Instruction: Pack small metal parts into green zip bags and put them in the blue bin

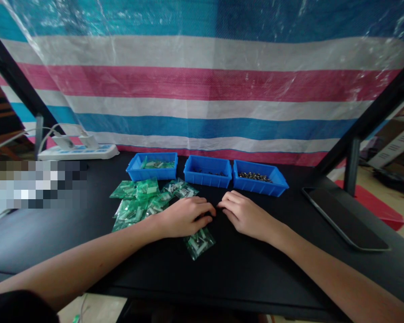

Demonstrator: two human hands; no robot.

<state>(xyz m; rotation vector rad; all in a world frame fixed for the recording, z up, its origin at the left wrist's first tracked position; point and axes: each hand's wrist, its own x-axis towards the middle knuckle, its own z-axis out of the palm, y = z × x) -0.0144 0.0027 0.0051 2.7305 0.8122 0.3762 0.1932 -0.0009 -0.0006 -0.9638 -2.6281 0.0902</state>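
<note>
My left hand (187, 216) is over the black table, its fingers curled in towards the thumb. Under and just in front of its wrist side lies a small clear plastic bag (199, 243) with pale pieces inside. My right hand (245, 213) faces it a short gap away, fingers bent and pressed together at the tips. Whatever either hand pinches is too small or hidden to make out. Left of my left hand spreads a pile of green-tinted plastic bags (131, 209) holding white pieces. Another clear bag (185, 189) with metallic-looking bits lies beyond my left fingers.
Three blue bins line the back: one with green bags (151, 173), one with small dark parts (207, 179), one with brassy metal parts (261, 185). A phone (345, 218) lies at right. A power strip (79, 153) sits back left. Striped sheeting (202, 83) hangs behind.
</note>
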